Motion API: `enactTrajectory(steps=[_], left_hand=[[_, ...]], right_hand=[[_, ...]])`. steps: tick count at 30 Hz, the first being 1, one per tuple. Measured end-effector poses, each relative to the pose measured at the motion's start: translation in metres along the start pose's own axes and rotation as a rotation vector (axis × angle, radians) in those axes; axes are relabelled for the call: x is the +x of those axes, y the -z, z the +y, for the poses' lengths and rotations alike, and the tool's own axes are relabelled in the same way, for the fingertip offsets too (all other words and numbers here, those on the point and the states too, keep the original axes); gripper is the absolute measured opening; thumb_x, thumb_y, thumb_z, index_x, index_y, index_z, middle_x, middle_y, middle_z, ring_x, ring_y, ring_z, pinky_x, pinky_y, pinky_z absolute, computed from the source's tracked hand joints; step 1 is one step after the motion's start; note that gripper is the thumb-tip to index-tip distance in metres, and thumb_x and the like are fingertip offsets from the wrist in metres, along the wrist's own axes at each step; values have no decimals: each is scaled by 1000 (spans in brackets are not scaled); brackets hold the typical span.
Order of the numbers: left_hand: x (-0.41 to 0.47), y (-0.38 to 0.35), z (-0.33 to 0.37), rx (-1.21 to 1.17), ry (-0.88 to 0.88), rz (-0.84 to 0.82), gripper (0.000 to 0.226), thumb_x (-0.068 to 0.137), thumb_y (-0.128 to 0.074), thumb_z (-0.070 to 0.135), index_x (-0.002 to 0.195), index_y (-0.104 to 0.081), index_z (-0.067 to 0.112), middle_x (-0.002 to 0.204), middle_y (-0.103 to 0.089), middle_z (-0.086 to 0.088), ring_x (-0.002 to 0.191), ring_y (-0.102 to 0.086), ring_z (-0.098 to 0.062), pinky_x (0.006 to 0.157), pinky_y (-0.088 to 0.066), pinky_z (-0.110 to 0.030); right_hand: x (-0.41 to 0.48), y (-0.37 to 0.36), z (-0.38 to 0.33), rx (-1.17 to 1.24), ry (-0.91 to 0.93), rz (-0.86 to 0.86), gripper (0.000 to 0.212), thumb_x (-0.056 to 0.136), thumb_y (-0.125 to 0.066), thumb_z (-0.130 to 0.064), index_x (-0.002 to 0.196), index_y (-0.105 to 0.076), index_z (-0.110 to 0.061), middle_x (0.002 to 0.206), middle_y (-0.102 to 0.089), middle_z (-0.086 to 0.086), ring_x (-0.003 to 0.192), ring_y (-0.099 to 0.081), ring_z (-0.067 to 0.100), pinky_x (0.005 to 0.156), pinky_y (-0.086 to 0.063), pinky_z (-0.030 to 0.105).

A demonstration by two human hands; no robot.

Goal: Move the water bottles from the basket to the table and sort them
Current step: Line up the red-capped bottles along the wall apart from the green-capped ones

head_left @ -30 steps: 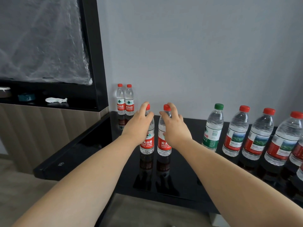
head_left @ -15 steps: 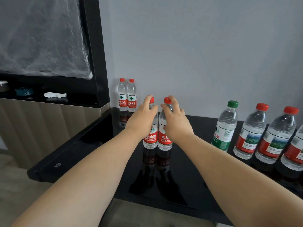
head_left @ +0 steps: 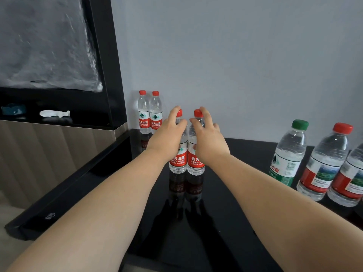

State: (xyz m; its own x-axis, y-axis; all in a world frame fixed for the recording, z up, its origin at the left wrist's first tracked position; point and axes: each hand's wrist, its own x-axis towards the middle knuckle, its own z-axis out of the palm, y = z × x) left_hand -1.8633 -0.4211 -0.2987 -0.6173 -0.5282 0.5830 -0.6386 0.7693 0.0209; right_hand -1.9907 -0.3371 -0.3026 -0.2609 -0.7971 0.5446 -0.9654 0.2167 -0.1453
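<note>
Two red-capped, red-labelled water bottles stand side by side on the glossy black table (head_left: 225, 203). My left hand (head_left: 167, 134) grips the neck of the left bottle (head_left: 177, 161). The right bottle (head_left: 195, 163) is held the same way near its cap by my right hand (head_left: 209, 140). Two matching bottles (head_left: 150, 114) stand against the wall at the table's back left corner. The basket is out of view.
A green-capped bottle (head_left: 287, 154) and red-capped bottles with a scenic label (head_left: 326, 163) stand in a row at the right. A black-framed panel and a dark shelf with small items (head_left: 54, 113) lie to the left. Grey wall behind.
Both hands have pushed the two bottles away from me toward the back left pair. The view has shifted left, so fewer of the right-hand bottles show.
</note>
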Motion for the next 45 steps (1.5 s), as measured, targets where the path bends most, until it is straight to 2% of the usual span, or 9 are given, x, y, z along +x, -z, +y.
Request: enactTrajectory(steps=[8,14,19,27,33,38,42,45], left_hand=[[26,-23,-22,-46,11,16,69,77,-77,-5,136,-48,17,167,0,5,127,-52,-27,75,-61,-42],[52,-43,-41,-93,25,17,68,75,-75,-9,132,-50,17,167,2,7,109,-59,-26,71,-59,-40],[74,-62,-60,-112,27,30,67,77,-73,-11,132,-51,18,168,4,8,101,-62,-24,70,-57,-37],[111,-91,-84,-128,10,37,70,75,-75,-11,134,-50,19,167,2,11,99,-63,-26,68,-48,-31],[131,-109,-104,-120,-26,56,73,76,-82,-4,135,-49,20,168,3,10,104,-65,-29,75,-55,-35],[145,-117,-117,-61,-27,67,75,75,-87,3,137,-50,23,169,2,8,109,-64,-30,78,-56,-39],[158,-124,-126,-2,-45,78,74,71,-89,7,134,-52,22,169,-4,2,125,-55,-30,89,-51,-41],[166,-128,-131,40,-53,86,75,69,-89,6,133,-53,20,168,-9,-1,129,-51,-30,95,-48,-43]], right_hand=[[34,-25,3,-1,3,11,95,81,-79,1,157,-30,-26,168,10,-7,132,-45,34,90,-60,39],[65,-46,6,10,8,15,91,83,-74,5,157,-30,-25,168,13,-4,125,-45,32,81,-61,37],[92,-66,11,4,6,28,89,85,-74,2,157,-29,-26,168,14,-5,129,-44,33,85,-60,37],[130,-94,19,-2,15,45,88,86,-72,4,157,-28,-25,169,15,-4,129,-43,33,80,-58,35],[154,-112,23,-16,10,47,87,88,-70,2,157,-27,-26,168,17,-2,126,-43,33,73,-49,32],[171,-124,24,-36,13,48,86,88,-70,1,157,-27,-25,169,18,1,126,-44,35,74,-48,32],[184,-132,25,-32,15,51,84,88,-71,0,157,-28,-24,169,17,2,125,-45,35,75,-44,31],[193,-138,25,-32,17,51,85,88,-71,0,156,-28,-24,169,18,2,124,-45,34,76,-43,31]])
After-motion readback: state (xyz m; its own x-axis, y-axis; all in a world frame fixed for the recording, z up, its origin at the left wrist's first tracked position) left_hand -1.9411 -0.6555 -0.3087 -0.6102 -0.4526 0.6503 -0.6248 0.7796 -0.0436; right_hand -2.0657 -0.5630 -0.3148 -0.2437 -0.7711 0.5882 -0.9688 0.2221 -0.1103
